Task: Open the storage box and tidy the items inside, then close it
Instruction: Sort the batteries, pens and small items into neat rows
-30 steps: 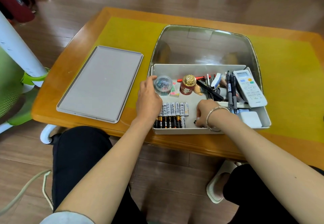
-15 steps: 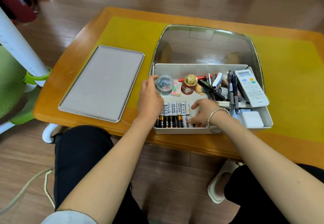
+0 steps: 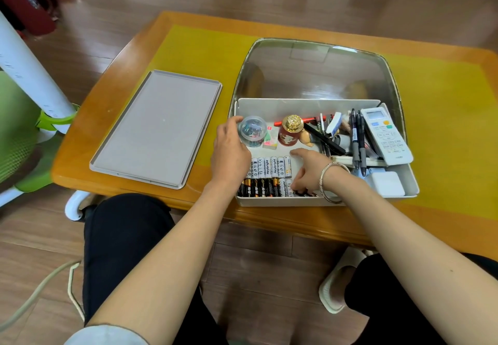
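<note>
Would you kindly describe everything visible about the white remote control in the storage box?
The remote control is a slim white plastic handset with a small grey screen at its far end and rows of pale buttons, some blue, orange and green. It lies face up, tilted, at the storage box's right side, propped on other items beside the dark pens. Neither hand touches it.

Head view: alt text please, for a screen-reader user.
A seated person's left hand holds a clear jar while the right hand touches rows of batteries in an open storage box; its lid lies alongside.
</note>
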Demonstrator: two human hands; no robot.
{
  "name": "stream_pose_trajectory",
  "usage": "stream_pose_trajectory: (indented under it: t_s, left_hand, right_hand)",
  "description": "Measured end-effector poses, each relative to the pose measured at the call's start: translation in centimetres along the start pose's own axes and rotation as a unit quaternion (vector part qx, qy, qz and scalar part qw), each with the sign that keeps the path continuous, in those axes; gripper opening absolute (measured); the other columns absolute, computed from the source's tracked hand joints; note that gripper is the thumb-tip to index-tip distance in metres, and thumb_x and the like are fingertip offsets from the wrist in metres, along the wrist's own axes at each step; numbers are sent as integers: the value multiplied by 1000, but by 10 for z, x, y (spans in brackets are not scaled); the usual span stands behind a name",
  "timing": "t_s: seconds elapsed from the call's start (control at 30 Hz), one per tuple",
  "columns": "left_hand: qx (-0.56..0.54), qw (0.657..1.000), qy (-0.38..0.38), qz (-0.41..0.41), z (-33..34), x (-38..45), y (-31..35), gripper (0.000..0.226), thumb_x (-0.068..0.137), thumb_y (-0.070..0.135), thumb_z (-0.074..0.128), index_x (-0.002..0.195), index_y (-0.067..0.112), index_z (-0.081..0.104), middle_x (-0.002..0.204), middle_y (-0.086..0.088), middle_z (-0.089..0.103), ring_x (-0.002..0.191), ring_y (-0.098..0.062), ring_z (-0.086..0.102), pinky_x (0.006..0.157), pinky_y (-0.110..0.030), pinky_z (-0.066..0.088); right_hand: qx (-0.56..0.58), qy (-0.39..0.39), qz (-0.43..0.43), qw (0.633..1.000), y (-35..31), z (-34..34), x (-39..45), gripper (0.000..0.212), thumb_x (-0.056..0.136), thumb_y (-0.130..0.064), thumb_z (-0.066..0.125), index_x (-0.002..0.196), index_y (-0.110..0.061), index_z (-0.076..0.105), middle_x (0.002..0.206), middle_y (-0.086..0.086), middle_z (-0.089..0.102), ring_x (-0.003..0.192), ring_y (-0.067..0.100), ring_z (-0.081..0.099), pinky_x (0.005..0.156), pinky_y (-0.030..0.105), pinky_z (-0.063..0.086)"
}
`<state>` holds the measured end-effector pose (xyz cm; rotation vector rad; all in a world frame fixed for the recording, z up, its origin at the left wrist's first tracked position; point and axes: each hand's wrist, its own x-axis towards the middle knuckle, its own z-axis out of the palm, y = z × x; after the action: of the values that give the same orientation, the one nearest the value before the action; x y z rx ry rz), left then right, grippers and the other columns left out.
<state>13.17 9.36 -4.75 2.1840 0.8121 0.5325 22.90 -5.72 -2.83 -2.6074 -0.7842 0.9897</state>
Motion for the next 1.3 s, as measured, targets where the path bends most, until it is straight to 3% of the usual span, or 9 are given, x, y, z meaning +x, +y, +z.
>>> stream_pose_trajectory:
  t_s: [0.2, 0.43, 0.6, 0.83, 0.93, 1.03, 1.1, 1.23, 1.3]
  left_hand:
    - [1, 1000, 0, 1, -1, 0, 1, 49, 89, -4, 53, 132, 17, 42, 136, -6, 42, 119, -19, 48, 79, -21, 43]
    - [1, 1000, 1, -1, 0, 0, 1, 49, 89, -4, 53, 132, 17, 42, 136, -6, 43, 119, -18, 48, 80, -19, 41]
    - [-2, 1000, 0, -2, -1, 0, 2, 49, 88, -4, 53, 131, 17, 42, 135, -7, 43, 118, -19, 49, 79, -19, 41]
    - [-5, 1000, -1, -4, -1, 0, 2, 47, 90, -3, 53, 131, 17, 42, 135, -7, 43, 117, -18, 49, 78, -20, 43]
    - [-4, 1000, 0, -6, -1, 0, 2, 46, 90, -2, 53, 131, 18, 42, 135, -6, 43, 117, -18, 50, 77, -20, 43]
    - [-1, 1000, 1, -7, -1, 1, 1, 47, 90, -1, 53, 131, 19, 42, 135, -6, 43, 115, -18, 51, 77, -20, 44]
    - [-3, 1000, 0, -8, -1, 1, 1, 47, 90, -1, 53, 131, 19, 42, 135, -6, 43, 115, -18, 51, 77, -21, 46]
    - [-9, 1000, -3, -5, -1, 1, 0, 46, 91, -1, 53, 130, 19, 42, 136, -6, 43, 116, -19, 50, 77, -23, 47]
    - [-6, 1000, -2, -5, -1, 1, -1, 46, 90, -1, 53, 130, 19, 42, 135, -6, 43, 116, -19, 50, 76, -23, 46]
  right_hand:
    - [31, -14, -9, 999, 0, -1, -1, 77, 77, -11, 75, 142, -18, 34, 99, 11, 68, 71, 28, 69, 69, 41, 58]
    - [106, -36, 6, 994, -2, -2, -3, 77, 79, 1, 71, 143, -17, 31, 85, 16, 68, 52, 14, 62, 48, 24, 55]
    - [78, -68, -15, 995, -5, -2, -2, 91, 76, -4, 75, 147, -24, 23, 83, 13, 69, 60, 20, 65, 62, 35, 59]
    - [57, -81, -21, 995, -6, -2, 5, 92, 75, -5, 76, 147, -24, 22, 75, 9, 66, 56, 18, 66, 58, 34, 59]
    - [25, -72, -34, 996, -5, -4, 2, 93, 75, -12, 77, 148, -27, 22, 84, 9, 67, 61, 19, 67, 60, 32, 59]
    - [-50, -41, -58, 996, -5, -9, -2, 90, 75, -21, 78, 147, -26, 24, 117, 13, 63, 65, 19, 69, 59, 27, 56]
    - [-56, -15, -61, 996, -5, -13, -3, 83, 76, -21, 77, 144, -21, 30, 118, 12, 62, 60, 18, 68, 54, 25, 53]
    - [-46, 9, -16, 999, 6, -23, -9, 42, 80, -15, 73, 117, -10, 53, 81, 10, 68, 47, 19, 65, 42, 28, 52]
    - [-99, 2, -2, 995, 11, -22, -12, 31, 80, -18, 74, 105, -8, 60, 80, 9, 69, 49, 18, 66, 46, 27, 52]
